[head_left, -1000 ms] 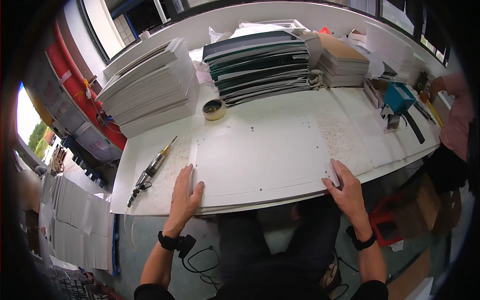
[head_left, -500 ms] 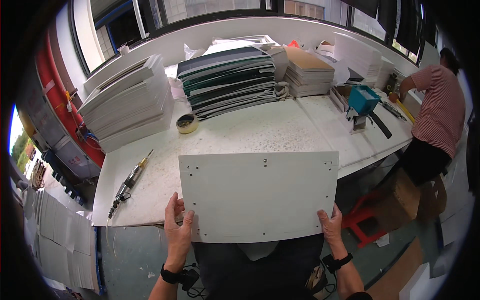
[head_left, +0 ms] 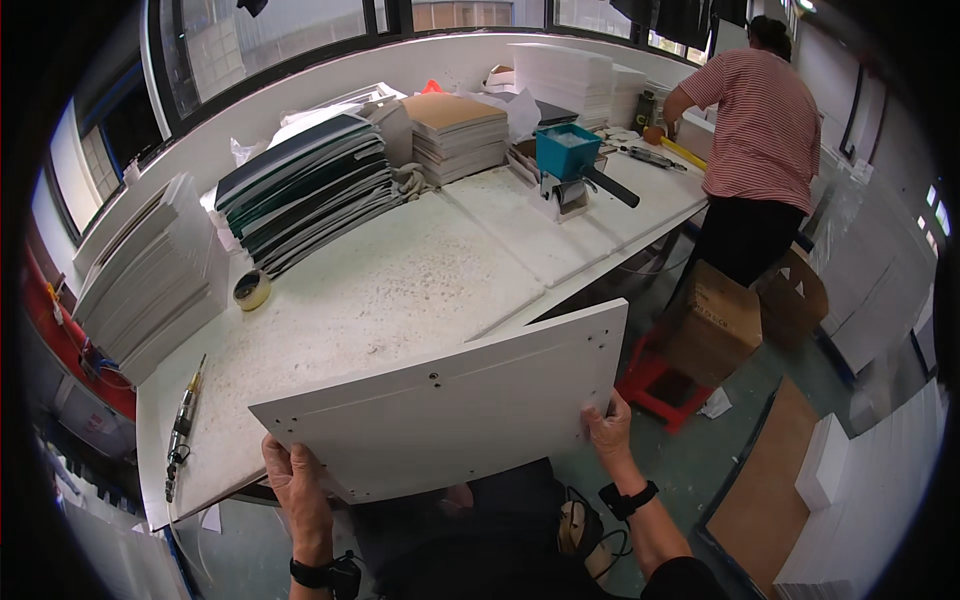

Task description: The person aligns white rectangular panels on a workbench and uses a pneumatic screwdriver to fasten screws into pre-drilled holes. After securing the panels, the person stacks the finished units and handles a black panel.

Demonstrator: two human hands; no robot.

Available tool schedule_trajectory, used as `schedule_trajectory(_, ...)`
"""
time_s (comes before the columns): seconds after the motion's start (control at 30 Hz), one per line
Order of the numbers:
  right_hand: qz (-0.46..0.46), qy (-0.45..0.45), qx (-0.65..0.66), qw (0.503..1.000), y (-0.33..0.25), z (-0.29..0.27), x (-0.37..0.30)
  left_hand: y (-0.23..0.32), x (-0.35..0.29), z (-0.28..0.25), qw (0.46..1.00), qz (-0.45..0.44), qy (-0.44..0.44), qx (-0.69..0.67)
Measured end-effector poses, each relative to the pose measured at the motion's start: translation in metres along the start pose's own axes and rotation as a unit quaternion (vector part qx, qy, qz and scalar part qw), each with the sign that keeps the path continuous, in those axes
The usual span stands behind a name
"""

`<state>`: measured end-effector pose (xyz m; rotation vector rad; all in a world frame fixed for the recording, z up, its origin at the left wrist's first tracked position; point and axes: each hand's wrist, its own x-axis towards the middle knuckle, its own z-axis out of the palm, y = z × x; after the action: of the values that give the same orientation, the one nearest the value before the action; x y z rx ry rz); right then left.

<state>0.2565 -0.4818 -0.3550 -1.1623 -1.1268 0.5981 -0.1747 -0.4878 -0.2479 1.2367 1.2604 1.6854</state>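
A white rectangular panel (head_left: 455, 430) with small holes and dark fittings along its edges is held up in front of me, tilted, its right end higher than its left. My left hand (head_left: 297, 482) grips the lower left edge, thumb on the near face and some fingers hidden behind. At the right edge, my right hand (head_left: 608, 428) is closed on the panel in the same way. The panel overlaps the near edge of the white worktable (head_left: 400, 290). A powered screwdriver (head_left: 183, 430) lies on the table to the left of my left hand.
Stacks of white panels (head_left: 160, 280) and dark green sheets (head_left: 310, 190) line the table's back. A tape roll (head_left: 252, 290) and a teal-hopper device (head_left: 568, 155) stand on it. To the right are a red stool (head_left: 660, 395) bearing a cardboard box (head_left: 712, 322), and a co-worker (head_left: 760, 130).
The panel has gone from nearly level to slanted, its right end raised, with both hands still on it. My view has swung right, so the table and co-worker appear farther left.
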Motion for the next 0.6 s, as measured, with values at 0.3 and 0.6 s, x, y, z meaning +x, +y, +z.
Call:
schedule_trajectory(0.3, 0.044, 0.107, -0.121, 0.986, -0.015, -0.065, -0.042, -0.024, 0.024, 0.047, 0.990, 0.015, -0.114, -0.076)
schedule_trajectory(0.6, 0.049, 0.244, -0.136, 0.959, -0.060, -0.096, -0.104, -0.019, 0.050, 0.126, 0.947, -0.083, -0.271, -0.150)
